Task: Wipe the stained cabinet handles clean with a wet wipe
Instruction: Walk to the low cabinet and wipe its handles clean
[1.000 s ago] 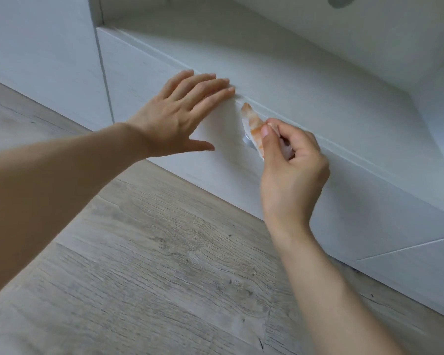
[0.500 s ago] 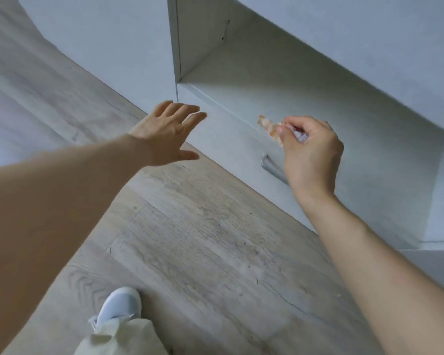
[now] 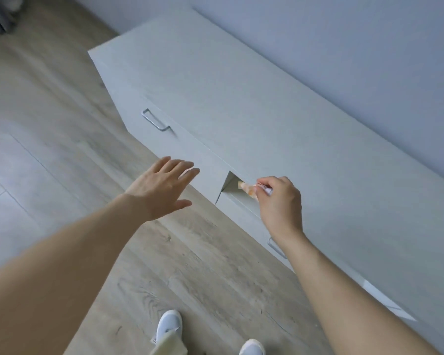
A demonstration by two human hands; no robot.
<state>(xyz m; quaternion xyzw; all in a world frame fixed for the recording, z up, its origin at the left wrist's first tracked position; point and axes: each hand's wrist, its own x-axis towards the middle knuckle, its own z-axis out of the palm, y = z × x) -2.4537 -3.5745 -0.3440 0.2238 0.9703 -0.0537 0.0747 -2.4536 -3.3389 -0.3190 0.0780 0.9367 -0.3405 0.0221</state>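
A long, low, pale grey cabinet (image 3: 254, 103) stands on a wood floor (image 3: 49, 129) against a wall (image 3: 344, 34). The person looks down on it from above.

The right hand (image 3: 280, 203) is curled up tight. Its fingers pinch a wet wipe (image 3: 248, 188). The wipe is scrunched and has orange stains on it. It sticks out to the left of the fingers, in front of a dark open gap (image 3: 230, 184) in the cabinet front.

The left hand (image 3: 163, 184) is open and flat, with the fingers spread a little. It holds nothing. It hovers over the floor, near the cabinet front, just left of the gap.

A shiny metal handle (image 3: 155, 120) sits on the left drawer, well apart from both hands. Another handle (image 3: 274, 248) peeks out just under the right wrist. Most of it is hidden by the arm.

Two white shoes (image 3: 168, 325) stand on the floor at the bottom.
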